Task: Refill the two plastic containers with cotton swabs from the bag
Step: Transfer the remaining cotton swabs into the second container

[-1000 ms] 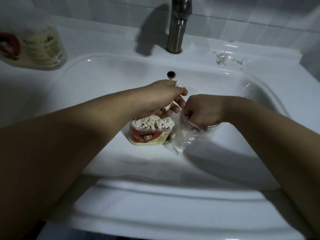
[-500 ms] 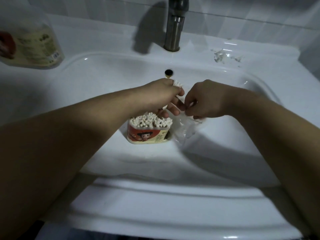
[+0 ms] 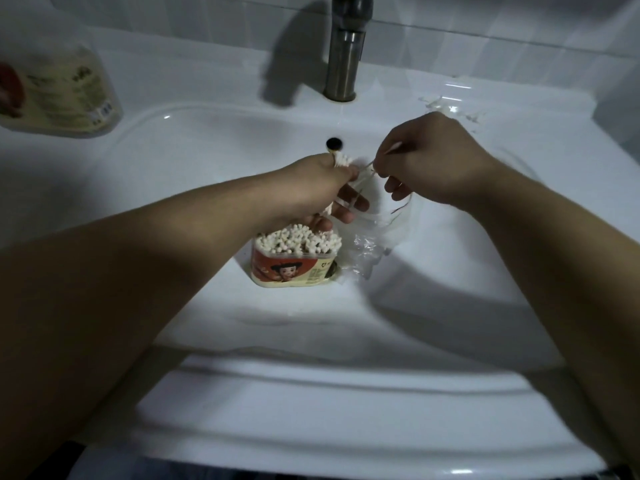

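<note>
Left hand (image 3: 322, 192) grips a swab bundle (image 3: 342, 159); right hand (image 3: 438, 161) pinches a few loose swabs (image 3: 393, 148) just beside it. Sink (image 3: 207, 140) carries everything. Bottle (image 3: 59, 95) at back-left corner, label too blurred to read. Tap (image 3: 344, 53) at back edge. Container (image 3: 292, 268) mid-basin, upright, packed with swabs; red cartoon label, text unreadable. Clear bag (image 3: 375, 233) hangs at left fingertips, touching container's right side.

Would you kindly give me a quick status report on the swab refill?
Left grip holds a swab bundle. Right grip pinches loose swabs by the bag. Container in the sink looks full. Bag crowds its right side.
</note>
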